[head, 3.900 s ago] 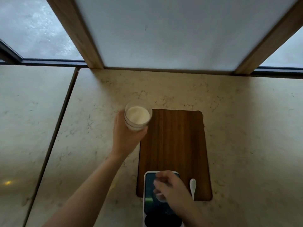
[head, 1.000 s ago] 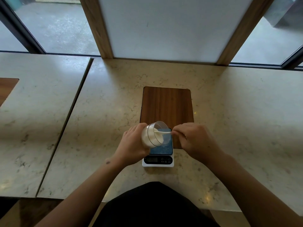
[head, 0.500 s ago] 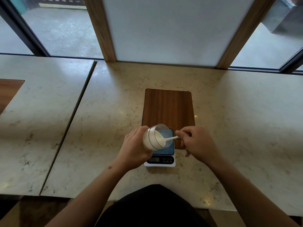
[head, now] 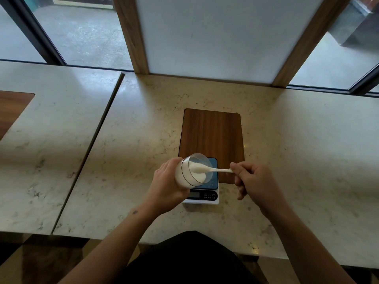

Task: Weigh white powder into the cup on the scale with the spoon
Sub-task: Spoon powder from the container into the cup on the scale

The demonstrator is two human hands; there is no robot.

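My left hand [head: 167, 186] grips a clear cup of white powder [head: 189, 173], tilted on its side with its mouth facing right, held just above the scale [head: 213, 192]. My right hand [head: 253, 183] pinches the handle of a white spoon [head: 218, 170]. The spoon's bowl sits at the cup's mouth, heaped with white powder. The scale is white with a dark blue top and a small display at its front. The tilted cup and my left hand hide most of the scale's top, so I cannot see any cup standing on it.
The scale rests on the near end of a brown wooden board [head: 212, 136] on a marble counter [head: 297, 156]. A second counter slab lies to the left across a seam [head: 90, 144]. Wooden posts, a white panel and windows stand behind.
The spoon has come out to the cup's mouth carrying a heap of powder. Since the oldest frame, my left hand brought the cup from the board's far corner to above the scale.
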